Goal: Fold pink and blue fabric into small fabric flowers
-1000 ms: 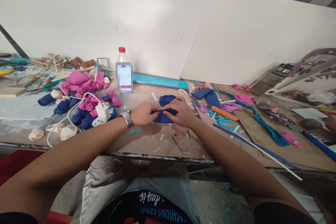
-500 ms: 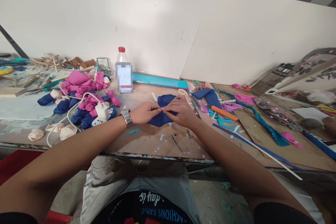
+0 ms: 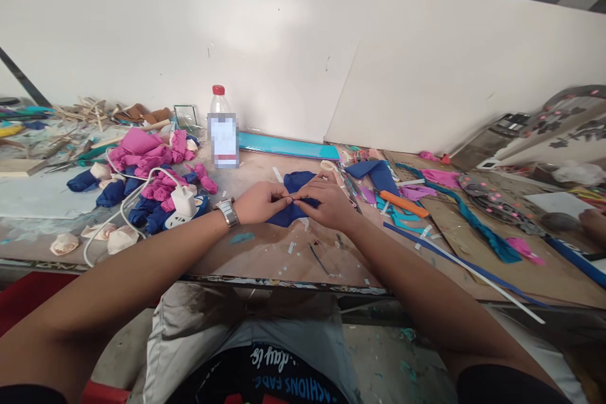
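A dark blue piece of cloth or crepe paper (image 3: 288,219) is pinched between my hands over the middle of the table; I cannot tell which material it is. My left hand (image 3: 260,202), with a metal watch (image 3: 228,211) on the wrist, grips its near-left side between thumb and finger. On the other side, my right hand (image 3: 326,201) pinches the same piece, its fingertips meeting the left thumb. The far part of the piece spreads out behind the fingers. What the fingertips cover is hidden.
Left lie bunched pink and blue pieces (image 3: 142,151), a white plug with cable (image 3: 182,200) and cream rosettes (image 3: 124,238). A red-capped bottle (image 3: 218,104) stands behind. Rightward are an orange-handled cutter (image 3: 402,203), scraps, a white strip (image 3: 492,289) and another person's hand (image 3: 593,225).
My fingers have shifted slightly on the blue piece, with the fingertips pressed closer together. At the right edge, another person's hand has moved further into view.
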Demonstrator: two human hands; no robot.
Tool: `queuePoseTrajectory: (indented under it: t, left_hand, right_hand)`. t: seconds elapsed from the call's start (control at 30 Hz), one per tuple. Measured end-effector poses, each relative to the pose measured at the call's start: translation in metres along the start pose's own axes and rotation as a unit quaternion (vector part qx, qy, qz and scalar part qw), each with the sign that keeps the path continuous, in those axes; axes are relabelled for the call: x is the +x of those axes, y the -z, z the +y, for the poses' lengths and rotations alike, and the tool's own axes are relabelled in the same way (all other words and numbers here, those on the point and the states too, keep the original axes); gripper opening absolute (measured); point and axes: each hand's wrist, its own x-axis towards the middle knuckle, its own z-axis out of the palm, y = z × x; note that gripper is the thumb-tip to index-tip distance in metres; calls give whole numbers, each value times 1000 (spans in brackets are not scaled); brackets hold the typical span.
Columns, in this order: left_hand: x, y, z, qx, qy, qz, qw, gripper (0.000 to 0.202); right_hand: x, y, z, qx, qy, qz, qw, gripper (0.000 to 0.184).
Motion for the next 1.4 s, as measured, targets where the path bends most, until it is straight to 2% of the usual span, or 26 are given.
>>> queuePoseTrajectory:
  t: [0.17, 0.5, 0.9, 1.2, 1.4]
  left_hand:
    - [-4, 4, 9, 108, -39, 10, 993, 31]
    - [-5, 2, 7, 210, -79, 7, 974, 22]
    - [-6, 1, 11, 249, -99, -8, 963, 27]
    - [-4, 1, 7, 259, -67, -6, 963, 34]
    - [-4, 0, 8, 223, -59, 8, 973, 28]
  right_hand:
    - [0, -1, -1, 6, -14, -15, 1000, 10]
    - [0, -1, -5, 16, -39, -32, 999, 9]
    - [3, 1, -13, 26, -79, -90, 993, 8]
    - [2, -2, -7, 25, -74, -67, 995, 11]
    - [1, -2, -7, 16, -72, -62, 995, 12]
